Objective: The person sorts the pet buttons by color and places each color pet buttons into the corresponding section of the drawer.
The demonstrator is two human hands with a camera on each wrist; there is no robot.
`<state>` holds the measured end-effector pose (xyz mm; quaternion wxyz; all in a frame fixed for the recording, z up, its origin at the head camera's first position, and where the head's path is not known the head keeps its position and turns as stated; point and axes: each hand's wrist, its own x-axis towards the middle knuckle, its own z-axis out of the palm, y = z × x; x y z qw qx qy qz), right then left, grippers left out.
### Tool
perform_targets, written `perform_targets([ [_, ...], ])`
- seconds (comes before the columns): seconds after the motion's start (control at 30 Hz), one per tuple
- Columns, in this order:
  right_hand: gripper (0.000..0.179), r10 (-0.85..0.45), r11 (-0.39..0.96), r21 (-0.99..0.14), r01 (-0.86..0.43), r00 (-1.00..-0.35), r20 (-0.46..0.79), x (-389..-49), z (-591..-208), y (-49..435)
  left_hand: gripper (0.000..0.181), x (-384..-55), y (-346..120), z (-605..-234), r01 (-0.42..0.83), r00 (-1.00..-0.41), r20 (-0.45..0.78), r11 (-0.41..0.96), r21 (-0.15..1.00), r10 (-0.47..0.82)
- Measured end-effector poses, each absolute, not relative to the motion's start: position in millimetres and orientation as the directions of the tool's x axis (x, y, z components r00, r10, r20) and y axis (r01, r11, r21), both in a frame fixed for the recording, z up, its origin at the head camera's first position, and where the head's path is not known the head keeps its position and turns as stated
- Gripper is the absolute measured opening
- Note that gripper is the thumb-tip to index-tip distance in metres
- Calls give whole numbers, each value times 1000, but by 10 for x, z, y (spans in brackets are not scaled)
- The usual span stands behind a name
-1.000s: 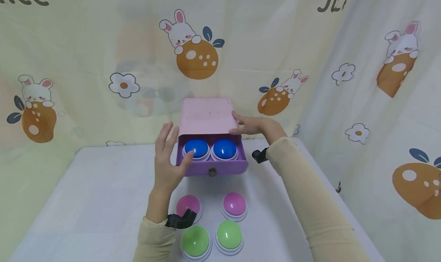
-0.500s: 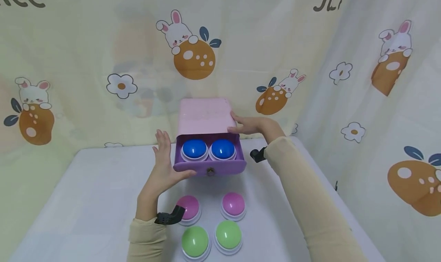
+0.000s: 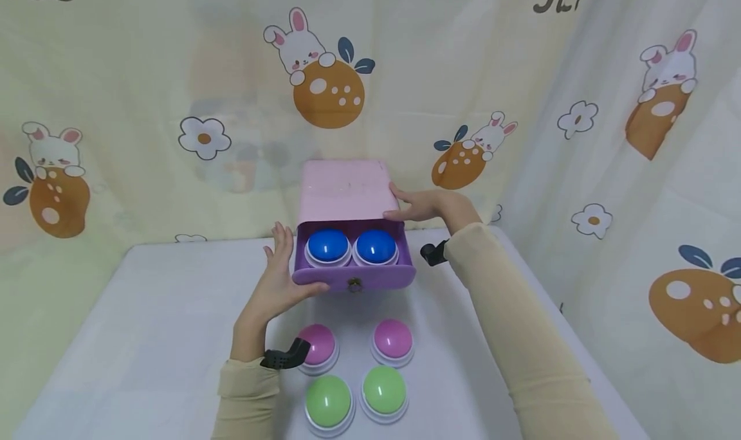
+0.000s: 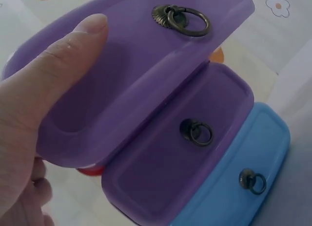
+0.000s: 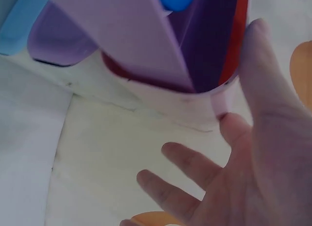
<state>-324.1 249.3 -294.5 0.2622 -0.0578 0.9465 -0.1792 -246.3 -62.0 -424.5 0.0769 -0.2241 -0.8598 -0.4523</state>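
Observation:
A pink cabinet (image 3: 347, 189) stands at the back of the table, its purple top drawer (image 3: 324, 276) pulled out. Two blue dome buttons with white bases, a left one (image 3: 327, 246) and a right one (image 3: 375, 247), sit side by side in the drawer. My left hand (image 3: 274, 285) is at the drawer's left front corner; its thumb (image 4: 73, 55) lies on the front panel, fingers extended along the side. The right hand (image 3: 431, 205) touches the cabinet's upper right side with thumb and index finger, its other fingers (image 5: 190, 162) spread off it.
Two pink buttons (image 3: 393, 338) and two green buttons (image 3: 384, 390) stand on the white table (image 3: 173, 337) in front of the cabinet. Below the pulled drawer are a shut purple drawer (image 4: 156, 162) and a blue drawer (image 4: 234, 162). A patterned curtain (image 3: 440, 60) hangs close behind.
My left hand has come from above the left blue button down to the drawer's left front corner, its thumb now on the front panel. The right hand stays at the cabinet.

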Motion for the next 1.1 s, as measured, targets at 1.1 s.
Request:
perform_targets([
  [1.1,93,-149,966,-256,-19,-854,-498,-3343,-2831,2450,122,-2549,-524,-4282,443,-896,359,493,749,260],
])
